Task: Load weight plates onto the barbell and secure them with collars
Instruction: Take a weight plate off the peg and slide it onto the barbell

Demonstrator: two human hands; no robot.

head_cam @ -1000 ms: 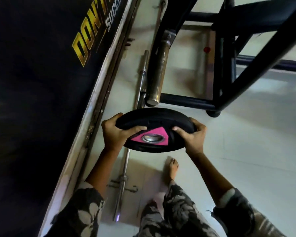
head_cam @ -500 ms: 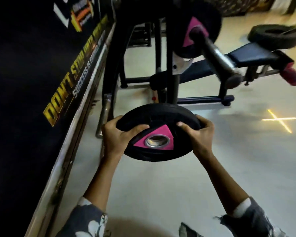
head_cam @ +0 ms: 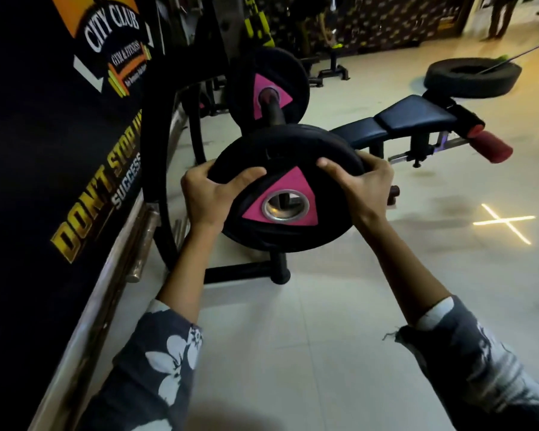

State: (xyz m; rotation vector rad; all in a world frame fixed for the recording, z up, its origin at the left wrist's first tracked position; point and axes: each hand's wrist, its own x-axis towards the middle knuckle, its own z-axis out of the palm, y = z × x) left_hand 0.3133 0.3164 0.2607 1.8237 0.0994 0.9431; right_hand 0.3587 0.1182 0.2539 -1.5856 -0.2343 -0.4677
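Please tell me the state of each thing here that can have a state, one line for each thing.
Left hand: gripping the held plate's left edge.
Right hand: gripping its right edge.
Held plate: in the air, not on the bar, hole empty.
Loaded plate: already on the bar.
Bar end: bare in front of that plate, no collar visible.
Bench: unoccupied.
Tyre: lying flat on the floor.

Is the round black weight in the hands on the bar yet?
No. The black round weight plate is off the bar sleeve; its hole is empty.
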